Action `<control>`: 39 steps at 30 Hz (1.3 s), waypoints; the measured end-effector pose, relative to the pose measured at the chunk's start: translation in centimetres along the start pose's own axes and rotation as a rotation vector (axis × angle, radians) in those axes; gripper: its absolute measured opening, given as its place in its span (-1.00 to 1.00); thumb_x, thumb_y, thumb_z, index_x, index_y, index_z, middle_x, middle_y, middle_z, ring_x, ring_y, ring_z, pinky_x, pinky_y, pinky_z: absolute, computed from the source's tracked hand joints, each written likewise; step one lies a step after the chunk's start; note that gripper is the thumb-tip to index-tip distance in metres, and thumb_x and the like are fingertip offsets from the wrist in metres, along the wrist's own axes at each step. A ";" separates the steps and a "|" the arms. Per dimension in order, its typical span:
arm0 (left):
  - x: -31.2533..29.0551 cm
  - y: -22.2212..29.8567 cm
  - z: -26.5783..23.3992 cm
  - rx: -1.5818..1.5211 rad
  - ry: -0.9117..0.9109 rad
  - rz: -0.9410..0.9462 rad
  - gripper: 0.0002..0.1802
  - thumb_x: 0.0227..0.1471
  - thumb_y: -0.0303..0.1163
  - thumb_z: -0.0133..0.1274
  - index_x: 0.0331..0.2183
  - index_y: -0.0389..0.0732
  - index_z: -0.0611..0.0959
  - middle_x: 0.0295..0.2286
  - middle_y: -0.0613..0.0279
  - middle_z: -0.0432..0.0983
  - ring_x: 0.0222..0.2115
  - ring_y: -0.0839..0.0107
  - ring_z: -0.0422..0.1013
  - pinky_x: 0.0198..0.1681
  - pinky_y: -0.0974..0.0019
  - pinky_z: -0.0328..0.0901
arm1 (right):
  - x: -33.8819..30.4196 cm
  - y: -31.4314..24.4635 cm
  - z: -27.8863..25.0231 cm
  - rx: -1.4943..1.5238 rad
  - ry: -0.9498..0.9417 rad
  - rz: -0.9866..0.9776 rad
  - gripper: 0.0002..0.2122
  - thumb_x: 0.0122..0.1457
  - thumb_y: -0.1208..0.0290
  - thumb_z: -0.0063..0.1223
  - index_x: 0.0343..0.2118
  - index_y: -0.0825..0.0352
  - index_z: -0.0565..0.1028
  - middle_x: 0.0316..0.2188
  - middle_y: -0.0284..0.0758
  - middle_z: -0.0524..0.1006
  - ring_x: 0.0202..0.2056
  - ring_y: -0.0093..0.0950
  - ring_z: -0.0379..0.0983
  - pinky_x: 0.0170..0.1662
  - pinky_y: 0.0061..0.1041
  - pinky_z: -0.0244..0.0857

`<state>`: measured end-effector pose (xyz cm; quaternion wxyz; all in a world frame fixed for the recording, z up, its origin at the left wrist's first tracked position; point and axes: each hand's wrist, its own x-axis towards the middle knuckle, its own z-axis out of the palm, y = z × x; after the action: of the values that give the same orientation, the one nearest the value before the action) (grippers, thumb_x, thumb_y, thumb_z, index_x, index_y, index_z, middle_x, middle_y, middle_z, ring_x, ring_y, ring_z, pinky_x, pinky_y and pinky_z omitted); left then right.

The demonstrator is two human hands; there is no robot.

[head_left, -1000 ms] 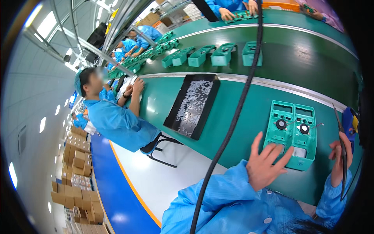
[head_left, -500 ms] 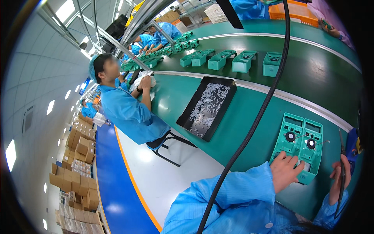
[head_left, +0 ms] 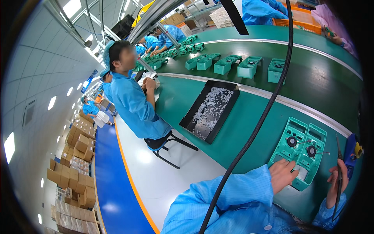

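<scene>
Two teal-green plastic housings, a left one (head_left: 288, 134) and a right one (head_left: 314, 146), lie side by side on the green bench, their open sides up. Each holds a round black speaker, the left speaker (head_left: 291, 141) and the right speaker (head_left: 311, 151), with thin wires sticking out. My left hand (head_left: 282, 176) rests over the near end of the left housing, fingers bent and gripping it; the fingertips are partly hidden. At the right, my right hand (head_left: 334, 185) holds a soldering iron (head_left: 339, 163) upright, its tip pointing away, beside the right housing.
A blue device (head_left: 353, 150) stands at the right edge. A black tray (head_left: 209, 136) of small whitish pieces lies left of the housings. Behind it, more green housings (head_left: 246, 71) sit on the conveyor. A thick black cable (head_left: 253, 136) crosses the view. A co-worker (head_left: 134, 101) sits at the left.
My left hand has slid slightly left and now lies more over the left housing, showing more of the right one. The soldering iron is still in my right hand. The view has shifted a little.
</scene>
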<state>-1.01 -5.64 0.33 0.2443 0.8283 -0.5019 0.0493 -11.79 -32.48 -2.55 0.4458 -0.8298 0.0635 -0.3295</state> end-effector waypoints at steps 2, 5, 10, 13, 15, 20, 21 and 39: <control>-0.2 0.1 -0.1 0.003 0.017 -0.011 -0.69 -0.35 -0.36 0.25 -0.48 -0.21 0.49 -0.46 0.15 0.31 -0.38 0.26 0.38 -0.31 0.23 0.23 | 0.1 -0.1 0.1 -0.001 -0.001 -0.007 -0.67 0.27 0.32 -0.09 0.03 0.38 0.39 -0.45 -0.34 0.43 -0.60 -0.71 0.23 -0.57 -0.74 0.10; -0.6 0.1 0.0 0.002 0.033 -0.021 -0.71 -0.37 -0.38 0.25 -0.51 -0.21 0.50 -0.46 0.15 0.31 -0.39 0.27 0.38 -0.32 0.24 0.21 | 0.2 0.0 0.3 -0.003 -0.011 -0.028 -0.66 0.27 0.29 -0.08 0.03 0.38 0.39 -0.45 -0.34 0.43 -0.60 -0.70 0.24 -0.57 -0.74 0.10; -1.1 0.3 -0.1 -0.008 0.055 -0.005 -0.71 -0.37 -0.38 0.25 -0.50 -0.21 0.51 -0.47 0.17 0.28 -0.38 0.28 0.36 -0.33 0.25 0.20 | 0.4 -0.4 0.3 -0.016 -0.027 -0.021 -0.64 0.27 0.26 -0.07 0.02 0.39 0.39 -0.46 -0.33 0.44 -0.59 -0.70 0.24 -0.57 -0.73 0.11; -1.4 0.3 0.0 -0.013 0.072 0.013 -0.71 -0.36 -0.37 0.24 -0.48 -0.21 0.51 -0.47 0.18 0.27 -0.38 0.27 0.34 -0.32 0.25 0.20 | 0.6 -0.8 0.3 -0.015 -0.033 -0.020 -0.65 0.26 0.27 -0.06 0.02 0.40 0.40 -0.47 -0.33 0.43 -0.60 -0.70 0.24 -0.57 -0.73 0.11; -1.6 0.3 0.0 -0.033 0.069 0.034 -0.71 -0.34 -0.37 0.23 -0.48 -0.21 0.50 -0.46 0.17 0.28 -0.37 0.27 0.33 -0.31 0.25 0.20 | 0.4 -1.0 0.0 -0.028 -0.031 -0.028 -0.66 0.27 0.28 -0.07 0.01 0.39 0.40 -0.47 -0.33 0.44 -0.59 -0.69 0.25 -0.56 -0.72 0.12; -1.6 0.1 -0.4 -0.054 0.080 0.101 -0.75 -0.30 -0.37 0.20 -0.46 -0.18 0.53 -0.42 0.17 0.34 -0.41 0.24 0.33 -0.34 0.25 0.25 | 0.8 -3.1 0.1 -0.024 -0.036 -0.021 -0.72 0.19 0.45 -0.02 -0.04 0.39 0.43 -0.48 -0.27 0.50 -0.60 -0.60 0.33 -0.55 -0.64 0.23; -1.7 0.2 -0.5 -0.037 0.139 0.089 -0.76 -0.31 -0.37 0.20 -0.45 -0.16 0.55 -0.42 0.16 0.36 -0.42 0.24 0.34 -0.36 0.26 0.26 | 1.3 -4.1 0.4 -0.012 -0.038 -0.043 -0.73 0.17 0.51 0.00 -0.06 0.40 0.45 -0.49 -0.25 0.51 -0.61 -0.58 0.35 -0.55 -0.63 0.25; -1.6 -0.3 -1.3 0.069 0.037 0.195 -0.67 -0.19 -0.33 0.25 -0.33 -0.30 0.61 -0.36 0.03 0.38 -0.49 0.24 0.37 -0.40 0.25 0.24 | 2.8 -5.5 0.9 -0.082 -0.064 -0.198 -0.74 0.11 0.56 0.11 -0.12 0.42 0.45 -0.56 -0.22 0.55 -0.60 -0.43 0.51 -0.48 -0.55 0.38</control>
<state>-1.30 -3.67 0.79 0.2189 0.7824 -0.5735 0.1052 -10.12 -29.74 2.78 0.3785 -0.8596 -0.0195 -0.3426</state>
